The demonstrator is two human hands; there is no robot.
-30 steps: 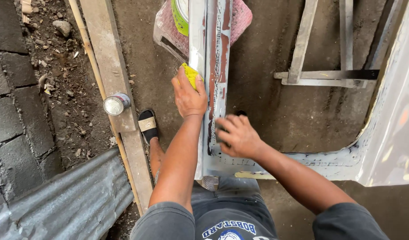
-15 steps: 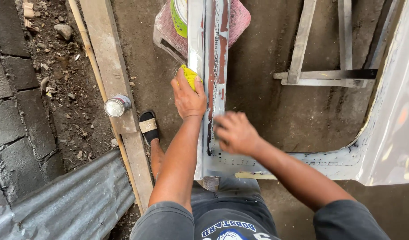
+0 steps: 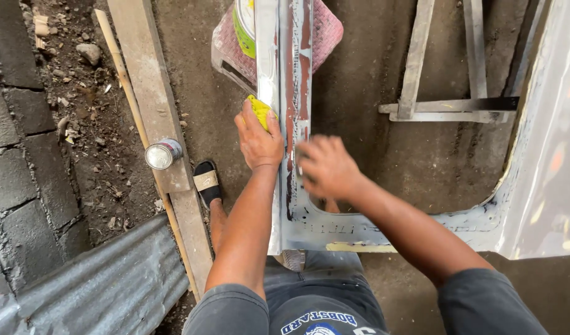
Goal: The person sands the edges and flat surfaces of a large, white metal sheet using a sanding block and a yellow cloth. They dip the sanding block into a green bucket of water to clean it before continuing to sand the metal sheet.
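A long metal body panel (image 3: 291,74), bare grey with rust-brown patches, runs away from me over the dirt floor. My left hand (image 3: 259,141) presses a yellow cloth or pad (image 3: 260,110) against the panel's left edge. My right hand (image 3: 327,166), blurred by motion, rests on the panel's face just right of the left hand, fingers curled; whether it holds anything is hidden. The panel's lower end turns right into a whitish curved frame (image 3: 421,226).
A small tin can (image 3: 163,154) stands on a wooden plank (image 3: 150,93) at left. A paint can on a pink tray (image 3: 325,28) sits under the panel. A metal stand (image 3: 443,105) lies at right, corrugated sheet (image 3: 92,285) at lower left. My sandalled foot (image 3: 207,181) is beside the plank.
My right hand has slid up along the panel toward my left hand and is blurred. My left hand stays with the yellow pad on the edge.
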